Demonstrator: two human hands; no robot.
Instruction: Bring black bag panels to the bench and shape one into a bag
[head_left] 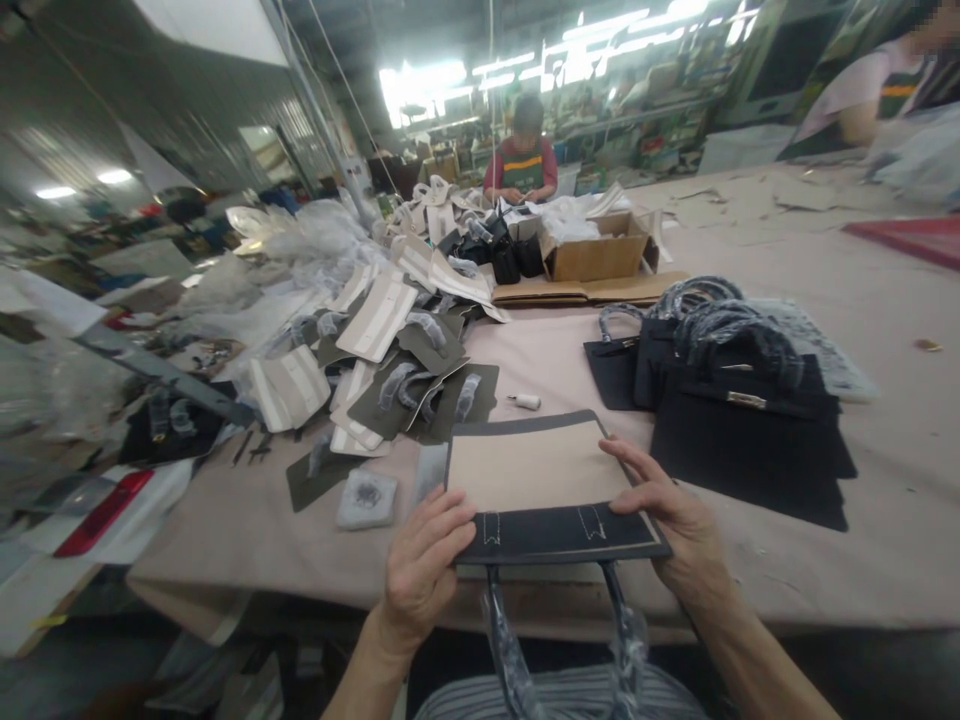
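Note:
Between my two hands is a handbag panel [532,465], beige on the face toward me with a dark stitched band along its near edge. Its plastic-wrapped handle [506,640] hangs down toward my lap. My left hand [427,555] grips the panel's left edge, thumb on top. At the right edge my right hand [671,515] pinches it, thumb on the dark band and fingers at the far side. A small white bottle-like item [524,402] lies just beyond the panel. Left of it sits a whitish square block [367,499] with a dark smudge.
Dark bag panels with wrapped handles [742,440] are stacked at right. A heap of loose panels [405,360] covers the left side. Behind stand a cardboard box [600,258] and a seated co-worker [521,165]; another person [862,105] is at far right. A metal post [172,375] slants at left.

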